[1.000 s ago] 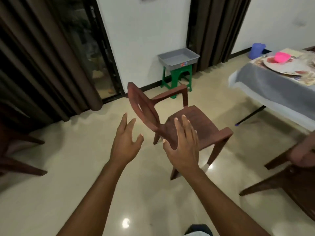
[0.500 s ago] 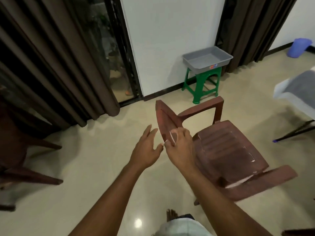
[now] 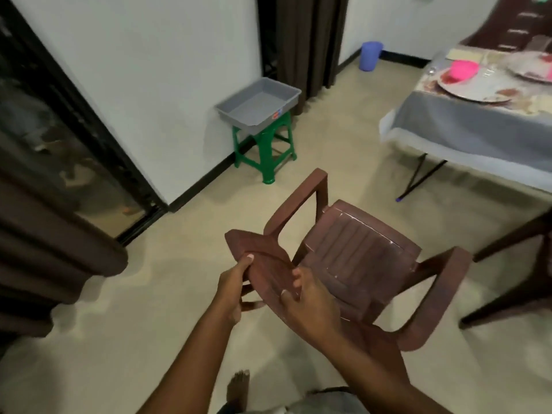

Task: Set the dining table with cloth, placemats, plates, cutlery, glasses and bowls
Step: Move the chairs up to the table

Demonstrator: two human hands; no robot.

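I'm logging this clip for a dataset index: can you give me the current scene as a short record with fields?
activity: a person grips the backrest of a brown plastic chair with both hands
left hand: holds the backrest's left edge
right hand: holds the backrest from the seat side
chair position: on the floor, apart from the table
table: grey cloth, carrying plates and a pink bowl
background: grey tray on a green stool, blue bin by the wall

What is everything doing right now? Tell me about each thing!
Brown chair: upright on the floor, backrest gripped by both hands.
Left hand: holding the backrest's edge.
Right hand: holding the backrest's other side.
Grey tray: sitting on the green stool, looks empty.
Table: covered with cloth, plates on top.
Pink bowl: on a plate.
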